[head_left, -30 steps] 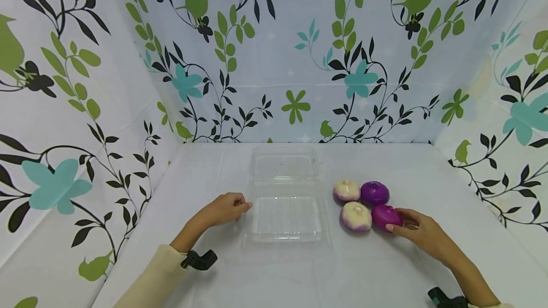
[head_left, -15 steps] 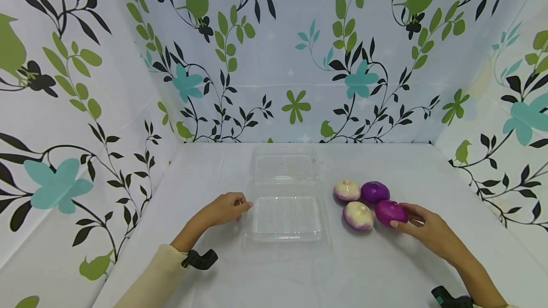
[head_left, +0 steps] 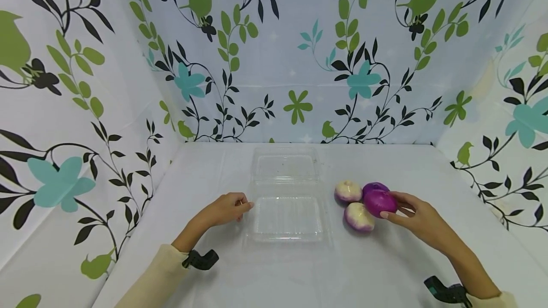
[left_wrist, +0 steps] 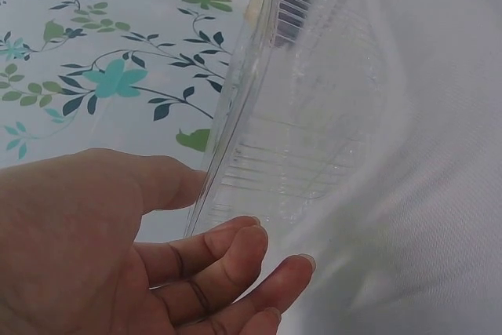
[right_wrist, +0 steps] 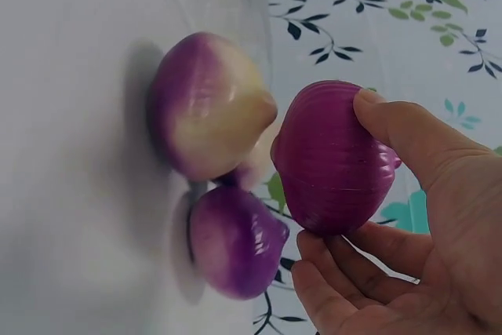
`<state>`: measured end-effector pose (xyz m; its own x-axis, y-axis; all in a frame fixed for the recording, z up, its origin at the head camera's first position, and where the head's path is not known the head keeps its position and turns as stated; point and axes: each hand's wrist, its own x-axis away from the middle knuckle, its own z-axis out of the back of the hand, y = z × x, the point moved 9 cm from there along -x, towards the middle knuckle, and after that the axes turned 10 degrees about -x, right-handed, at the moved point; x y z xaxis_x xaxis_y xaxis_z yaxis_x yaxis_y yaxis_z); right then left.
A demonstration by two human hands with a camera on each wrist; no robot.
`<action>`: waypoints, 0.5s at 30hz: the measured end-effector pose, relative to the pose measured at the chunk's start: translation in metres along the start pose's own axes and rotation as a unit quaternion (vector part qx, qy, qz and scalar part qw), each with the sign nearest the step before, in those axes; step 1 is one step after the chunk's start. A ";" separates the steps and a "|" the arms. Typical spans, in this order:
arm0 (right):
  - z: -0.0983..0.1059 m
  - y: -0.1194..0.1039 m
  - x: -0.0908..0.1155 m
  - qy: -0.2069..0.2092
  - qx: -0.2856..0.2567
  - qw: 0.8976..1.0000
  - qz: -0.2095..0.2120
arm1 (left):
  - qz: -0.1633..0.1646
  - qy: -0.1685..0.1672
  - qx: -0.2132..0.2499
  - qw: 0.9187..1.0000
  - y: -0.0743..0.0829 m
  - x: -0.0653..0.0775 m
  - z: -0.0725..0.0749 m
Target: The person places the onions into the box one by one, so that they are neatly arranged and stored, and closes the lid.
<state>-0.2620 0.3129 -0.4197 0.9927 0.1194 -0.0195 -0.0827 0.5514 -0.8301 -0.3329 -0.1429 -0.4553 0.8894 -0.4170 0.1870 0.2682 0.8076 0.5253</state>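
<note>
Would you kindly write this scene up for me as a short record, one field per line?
Left hand: pinches the left edge of the box
Right hand: holds the magenta onion off the table
Box: clear, both halves laid open on the table
Pale onions: two, purple-tinged, right of the box
Dark purple onion: partly behind the held one in the head view
Backdrop: printed with leaves, flowers and birds

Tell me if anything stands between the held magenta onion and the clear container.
Yes: on the table, the front pale bulb and rear pale bulb stand between the magenta onion and the clear container. The right hand holds the onion off the table, so a path over them looks possible.
</note>
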 end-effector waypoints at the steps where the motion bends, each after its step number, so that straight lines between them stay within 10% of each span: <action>1: -0.001 -0.004 -0.002 -0.001 -0.001 1.000 0.004 | -0.001 0.000 0.001 1.000 0.000 0.000 0.000; 15: -0.027 -0.046 -0.028 -0.027 -0.014 0.998 0.060 | -0.008 0.001 0.008 1.000 0.002 -0.001 -0.001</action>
<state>-0.2833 0.2620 -0.3954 0.9697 0.2271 -0.0898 -0.1964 0.5072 -0.8392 -0.3334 -0.1407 -0.4555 0.8856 -0.4290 0.1778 0.2760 0.7941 0.5415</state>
